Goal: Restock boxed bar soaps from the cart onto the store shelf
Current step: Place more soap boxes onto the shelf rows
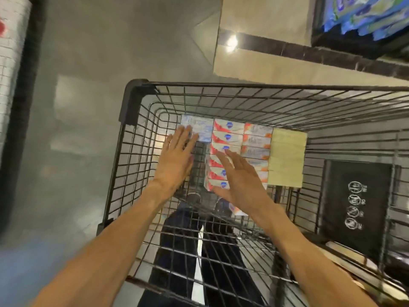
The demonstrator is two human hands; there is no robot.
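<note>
While both arms reach into the wire cart (132,100), left hand (177,156) and right hand (239,176) spread flat, fingers apart, bracketing the red soap boxes (223,138) to scoop a stack.

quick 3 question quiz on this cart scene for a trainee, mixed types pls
1. True or false: the right hand already grips a soap box.
2. Multiple choice: the left hand is over which boxes? A) pale blue boxes B) yellow boxes C) orange boxes
3. Short answer: which boxes lie at the right end of the rows in the cart?

Key
1. False. Its fingers are spread open above the red boxes.
2. A. Its fingertips reach the pale blue boxes in the far left corner.
3. The yellow boxes, beside the orange boxes.
</note>
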